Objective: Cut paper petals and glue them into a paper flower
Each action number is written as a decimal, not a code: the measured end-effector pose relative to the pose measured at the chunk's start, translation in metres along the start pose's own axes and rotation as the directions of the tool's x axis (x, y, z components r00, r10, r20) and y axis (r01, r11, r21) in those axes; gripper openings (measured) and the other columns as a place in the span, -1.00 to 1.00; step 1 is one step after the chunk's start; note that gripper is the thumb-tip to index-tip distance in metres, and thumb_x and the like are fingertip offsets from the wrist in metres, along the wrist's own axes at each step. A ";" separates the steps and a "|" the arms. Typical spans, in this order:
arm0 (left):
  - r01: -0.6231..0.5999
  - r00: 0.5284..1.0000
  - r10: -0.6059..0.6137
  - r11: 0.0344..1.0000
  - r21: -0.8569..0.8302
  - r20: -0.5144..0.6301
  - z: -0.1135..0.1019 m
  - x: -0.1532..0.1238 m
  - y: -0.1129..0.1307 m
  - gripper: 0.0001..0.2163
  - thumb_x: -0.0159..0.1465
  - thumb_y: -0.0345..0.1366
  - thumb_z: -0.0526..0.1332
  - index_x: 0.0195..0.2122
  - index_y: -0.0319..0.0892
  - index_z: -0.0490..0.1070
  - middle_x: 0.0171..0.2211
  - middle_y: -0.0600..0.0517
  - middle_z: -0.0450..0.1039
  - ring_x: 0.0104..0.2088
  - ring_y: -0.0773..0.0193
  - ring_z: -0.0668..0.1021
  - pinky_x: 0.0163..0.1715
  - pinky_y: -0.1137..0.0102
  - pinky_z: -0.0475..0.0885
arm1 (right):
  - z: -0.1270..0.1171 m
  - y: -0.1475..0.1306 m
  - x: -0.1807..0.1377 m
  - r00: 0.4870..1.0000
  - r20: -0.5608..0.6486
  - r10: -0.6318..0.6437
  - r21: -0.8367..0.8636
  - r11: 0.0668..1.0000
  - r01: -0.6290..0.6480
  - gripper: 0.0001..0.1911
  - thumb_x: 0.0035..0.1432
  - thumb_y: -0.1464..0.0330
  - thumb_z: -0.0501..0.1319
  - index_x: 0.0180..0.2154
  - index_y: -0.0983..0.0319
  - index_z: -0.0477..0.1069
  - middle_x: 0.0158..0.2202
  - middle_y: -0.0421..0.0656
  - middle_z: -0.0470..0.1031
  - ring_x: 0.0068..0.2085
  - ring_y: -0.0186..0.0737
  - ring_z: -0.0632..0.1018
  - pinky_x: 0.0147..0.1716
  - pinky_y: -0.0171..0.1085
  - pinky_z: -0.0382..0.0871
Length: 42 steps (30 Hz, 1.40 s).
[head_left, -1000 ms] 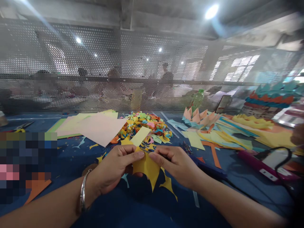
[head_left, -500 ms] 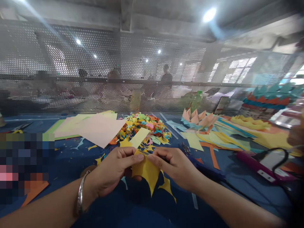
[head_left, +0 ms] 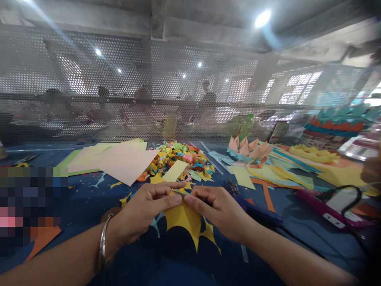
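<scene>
A yellow paper piece (head_left: 185, 221) with curved, pointed lower edges hangs between my two hands at the middle of the view. My left hand (head_left: 154, 208), with a silver bangle on its wrist, pinches its upper edge between thumb and fingers, index finger stretched out. My right hand (head_left: 220, 210) grips the same upper edge close beside, thumb on the near side. The folded top is mostly hidden by my fingers. Just right of it lies a yellow offcut (head_left: 210, 235) with pointed ends. Behind my hands rises a heap of colourful paper scraps (head_left: 178, 155).
Large paper sheets (head_left: 125, 161) are stacked left of the heap. On the right stand a peach paper crown (head_left: 248, 147), paper strips (head_left: 285, 167) and a purple power strip (head_left: 321, 210) with cables. A dark blue tool (head_left: 262, 212) lies near my right wrist. A perforated screen (head_left: 178, 91) closes the back.
The yellow paper has swung slightly right and down, showing more of its points. My left index finger has stretched out over the top edge; my right hand has barely moved.
</scene>
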<state>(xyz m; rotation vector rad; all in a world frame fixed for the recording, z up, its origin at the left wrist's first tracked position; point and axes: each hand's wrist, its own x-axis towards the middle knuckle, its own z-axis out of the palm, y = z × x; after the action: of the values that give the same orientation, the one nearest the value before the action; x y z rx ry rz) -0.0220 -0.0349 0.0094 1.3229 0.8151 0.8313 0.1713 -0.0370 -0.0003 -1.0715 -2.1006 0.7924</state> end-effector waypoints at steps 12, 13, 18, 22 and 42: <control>0.005 0.999 -0.003 0.999 -0.040 0.045 -0.002 0.000 -0.008 -0.84 0.14 -0.20 0.27 -0.31 -0.12 0.56 -0.31 -0.03 0.56 -0.29 0.22 0.54 -0.24 0.35 0.40 | 0.000 -0.001 0.000 1.000 0.011 0.012 0.066 0.998 -0.013 -0.59 0.25 0.14 0.01 -0.56 0.22 0.21 -0.56 -0.27 0.12 -0.51 -0.36 0.17 -0.54 -0.35 0.10; 0.004 0.999 -0.002 0.999 -0.035 0.049 -0.002 0.000 -0.009 -0.84 0.14 -0.20 0.27 -0.30 -0.12 0.56 -0.32 -0.02 0.56 -0.30 0.23 0.54 -0.24 0.35 0.40 | 0.000 -0.002 0.000 1.000 0.011 0.014 0.068 0.998 -0.015 -0.59 0.24 0.13 0.01 -0.57 0.22 0.19 -0.56 -0.28 0.10 -0.51 -0.36 0.16 -0.54 -0.35 0.08; -0.011 0.998 0.012 1.000 -0.026 0.054 -0.002 0.000 -0.008 -0.85 0.15 -0.21 0.26 -0.31 -0.11 0.57 -0.32 -0.01 0.56 -0.30 0.26 0.53 -0.23 0.37 0.39 | 0.000 -0.003 0.000 1.000 0.010 0.004 0.079 0.997 -0.004 -0.60 0.25 0.16 0.01 -0.58 0.22 0.16 -0.57 -0.29 0.08 -0.51 -0.37 0.16 -0.55 -0.34 0.07; -0.016 0.998 0.017 1.000 -0.023 0.057 -0.002 0.000 -0.008 -0.84 0.15 -0.19 0.26 -0.33 -0.11 0.57 -0.35 -0.01 0.55 -0.31 0.25 0.52 -0.23 0.36 0.39 | 0.000 -0.004 0.001 1.000 0.008 0.006 0.065 0.998 -0.006 -0.59 0.25 0.16 0.01 -0.58 0.21 0.16 -0.57 -0.28 0.09 -0.51 -0.36 0.16 -0.56 -0.34 0.07; -0.026 1.000 0.025 0.999 -0.031 -0.014 -0.001 0.001 -0.006 -0.85 0.13 -0.26 0.28 -0.28 -0.09 0.57 -0.34 0.00 0.58 -0.29 0.28 0.52 -0.24 0.44 0.36 | -0.002 0.001 0.002 0.999 -0.042 0.008 0.032 0.999 -0.006 -0.60 0.24 0.14 0.01 -0.57 0.20 0.14 -0.57 -0.28 0.07 -0.51 -0.36 0.17 -0.54 -0.34 0.08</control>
<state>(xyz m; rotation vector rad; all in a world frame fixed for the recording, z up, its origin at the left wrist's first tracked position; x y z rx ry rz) -0.0224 -0.0336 0.0030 1.3038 0.7948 0.8709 0.1721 -0.0345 0.0004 -1.0703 -2.0438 0.7974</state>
